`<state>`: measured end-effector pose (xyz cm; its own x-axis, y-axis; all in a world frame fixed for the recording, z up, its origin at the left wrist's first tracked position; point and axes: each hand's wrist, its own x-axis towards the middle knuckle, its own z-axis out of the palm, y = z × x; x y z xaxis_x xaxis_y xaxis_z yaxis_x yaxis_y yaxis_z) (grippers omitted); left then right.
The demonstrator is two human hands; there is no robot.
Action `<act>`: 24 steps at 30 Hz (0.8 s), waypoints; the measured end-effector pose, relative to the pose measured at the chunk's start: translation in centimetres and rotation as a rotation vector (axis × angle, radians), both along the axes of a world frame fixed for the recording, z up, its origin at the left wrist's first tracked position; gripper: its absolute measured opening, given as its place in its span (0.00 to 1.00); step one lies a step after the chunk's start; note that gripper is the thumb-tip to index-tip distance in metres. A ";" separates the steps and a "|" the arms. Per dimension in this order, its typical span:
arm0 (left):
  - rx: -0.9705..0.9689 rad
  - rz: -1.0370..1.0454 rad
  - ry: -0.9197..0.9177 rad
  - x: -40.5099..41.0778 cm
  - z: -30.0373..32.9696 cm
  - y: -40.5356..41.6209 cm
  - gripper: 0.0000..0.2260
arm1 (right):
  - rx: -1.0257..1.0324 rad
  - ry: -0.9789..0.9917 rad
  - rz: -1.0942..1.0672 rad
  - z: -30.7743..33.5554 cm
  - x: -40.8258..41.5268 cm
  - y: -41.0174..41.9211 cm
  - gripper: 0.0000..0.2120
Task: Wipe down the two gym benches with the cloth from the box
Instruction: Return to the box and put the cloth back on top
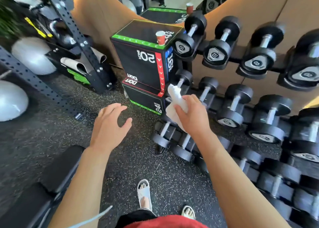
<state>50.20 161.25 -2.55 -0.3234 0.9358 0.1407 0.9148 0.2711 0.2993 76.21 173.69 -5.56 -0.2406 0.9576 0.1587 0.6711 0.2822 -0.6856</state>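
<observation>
My right hand (191, 114) grips a white cloth (175, 101), held up in front of the lower dumbbell rack, and part of the cloth hangs below my palm. My left hand (110, 126) hovers over the floor with its fingers spread and relaxed, holding nothing. A black padded gym bench (51, 177) lies at the lower left, beside my left forearm. Ahead stands a stack of black plyo boxes (143, 58) marked 20 inch, with a red paper cup (160, 37) on its top.
A rack of black dumbbells (259, 62) fills the right side. A black perforated rig upright (76, 38) and grey exercise balls (31, 55) stand at the left. The floor is speckled black rubber (51, 124). My sandalled feet (144, 195) are below.
</observation>
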 end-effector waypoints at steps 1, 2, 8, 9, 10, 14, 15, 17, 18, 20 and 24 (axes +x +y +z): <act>-0.001 0.001 -0.002 -0.4 0.0 0.5 0.21 | -0.004 0.009 0.006 -0.1 -0.4 0.5 0.17; 0.001 -0.001 -0.005 -0.8 0.0 1.1 0.21 | -0.007 0.015 0.012 -0.2 -0.9 1.0 0.18; 0.016 -0.010 -0.045 -4.7 -0.9 5.1 0.21 | -0.017 0.018 0.012 -1.3 -4.6 4.5 0.17; 0.026 -0.014 -0.055 -5.7 -1.1 6.0 0.20 | -0.012 0.011 0.006 -1.4 -5.4 5.3 0.17; 0.035 -0.018 -0.063 -6.8 -1.3 6.9 0.20 | -0.006 0.001 0.002 -1.6 -6.4 6.1 0.17; 0.053 -0.035 -0.086 -12.7 -2.4 10.9 0.21 | 0.014 -0.014 -0.019 -2.2 -11.7 9.6 0.14; 0.055 -0.038 -0.093 -14.4 -2.7 11.9 0.21 | 0.021 -0.015 -0.024 -2.3 -13.4 10.4 0.13; 0.065 -0.050 -0.112 -18.0 -3.2 13.8 0.20 | 0.025 -0.027 -0.032 -2.5 -16.9 12.2 0.14; 0.073 -0.060 -0.119 -19.9 -3.3 14.8 0.20 | 0.027 -0.036 -0.035 -2.5 -18.7 13.2 0.14; 0.077 -0.078 -0.126 -23.7 -3.5 16.7 0.20 | 0.035 -0.045 -0.037 -2.4 -22.2 15.0 0.13; 0.088 -0.118 -0.137 -31.6 -3.0 20.7 0.20 | 0.063 -0.029 -0.068 -2.1 -29.7 18.7 0.13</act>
